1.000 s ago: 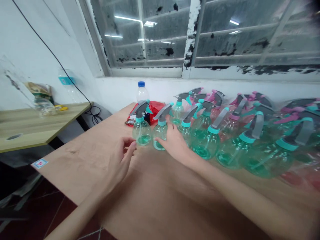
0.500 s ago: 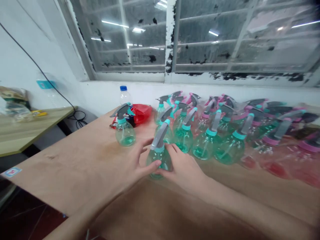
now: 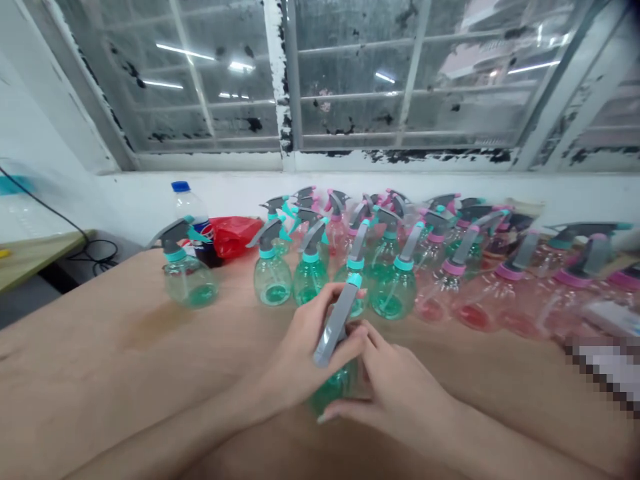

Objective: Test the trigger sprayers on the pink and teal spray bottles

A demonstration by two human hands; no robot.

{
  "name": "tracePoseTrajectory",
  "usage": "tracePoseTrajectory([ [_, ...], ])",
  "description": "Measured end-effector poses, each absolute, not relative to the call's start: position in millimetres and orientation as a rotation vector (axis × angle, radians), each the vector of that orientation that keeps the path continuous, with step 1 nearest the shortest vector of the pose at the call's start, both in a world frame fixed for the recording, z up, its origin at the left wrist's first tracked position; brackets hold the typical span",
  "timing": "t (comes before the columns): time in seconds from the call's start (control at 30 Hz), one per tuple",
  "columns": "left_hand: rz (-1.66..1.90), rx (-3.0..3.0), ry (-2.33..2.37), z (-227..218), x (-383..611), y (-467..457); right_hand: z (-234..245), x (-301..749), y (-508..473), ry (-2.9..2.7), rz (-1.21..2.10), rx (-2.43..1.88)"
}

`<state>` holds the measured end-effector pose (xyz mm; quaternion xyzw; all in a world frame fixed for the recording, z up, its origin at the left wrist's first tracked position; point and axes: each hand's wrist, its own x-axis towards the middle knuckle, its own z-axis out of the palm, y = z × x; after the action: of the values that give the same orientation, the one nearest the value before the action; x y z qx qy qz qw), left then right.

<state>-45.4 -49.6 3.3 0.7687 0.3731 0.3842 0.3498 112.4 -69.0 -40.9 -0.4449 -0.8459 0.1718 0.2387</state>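
Note:
Between my two hands is a green spray bottle (image 3: pixel 334 392) with a grey trigger head and a turquoise nozzle tip. My left hand (image 3: pixel 313 337) wraps around the neck just under the spray head. Lower down, my right hand (image 3: pixel 387 373) grips the bottle's round body from the right, thumb near its base. The bottle tilts slightly, and my fingers hide its collar. Just behind stand green spray bottles (image 3: pixel 393 297) in a row, each with some liquid at the bottom. A lone green spray bottle (image 3: pixel 193 283) stands off to the left.
Pink spray bottles (image 3: pixel 475 307) crowd the right side of the wooden table (image 3: pixel 100 380). A cola bottle (image 3: pixel 200 227) and a red plastic bag (image 3: pixel 235 235) lie at the back left. Behind runs a window (image 3: pixel 350 80). A pixelated patch covers something at far right.
My left hand has moved from the bottle's side up to its neck, and my right hand has shifted lower on the body. The bottle is nearer to me; the view has turned right.

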Motion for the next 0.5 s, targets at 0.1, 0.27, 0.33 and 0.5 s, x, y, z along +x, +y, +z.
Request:
tracePoseTrajectory([
  [0.1,1.035,2.011,0.962,1.6,-33.4,-47.7,-46.3,136.4,-64.2,-2.370,0.489,-1.137],
  [0.27,1.075,2.022,0.999,-1.2,-21.8,-39.3,-67.8,187.4,-57.7,-2.330,0.451,-1.224],
  [0.33,1.075,2.028,1.020,-2.0,-18.1,-35.3,-79.2,203.4,-55.7,-2.297,0.406,-1.269],
  [0.5,1.124,2.046,0.935,-7.9,-12.1,-23.9,-105.0,218.6,-48.8,-2.248,0.332,-1.295],
])
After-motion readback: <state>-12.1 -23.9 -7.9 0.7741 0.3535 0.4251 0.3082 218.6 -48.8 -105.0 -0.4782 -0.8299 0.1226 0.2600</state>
